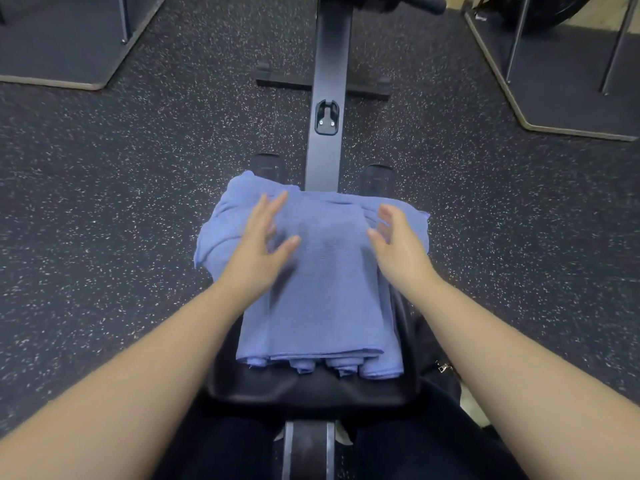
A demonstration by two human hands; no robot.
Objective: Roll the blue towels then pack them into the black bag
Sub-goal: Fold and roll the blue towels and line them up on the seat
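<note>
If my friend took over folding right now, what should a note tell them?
Left hand: open, fingers spread, over the left part of the blue towels, gripping nothing.
Right hand: open, over the right part, gripping nothing.
The towels lie flat in a stack on the black seat of the rowing machine; the far end is rumpled.
Done: nothing rolled yet.
Left: roll each towel, pack them. A dark bag-like thing sits right of the seat; unsure.

Towels [322, 289] stacked on seat [311, 389]; rail [327, 140] ahead.
</note>
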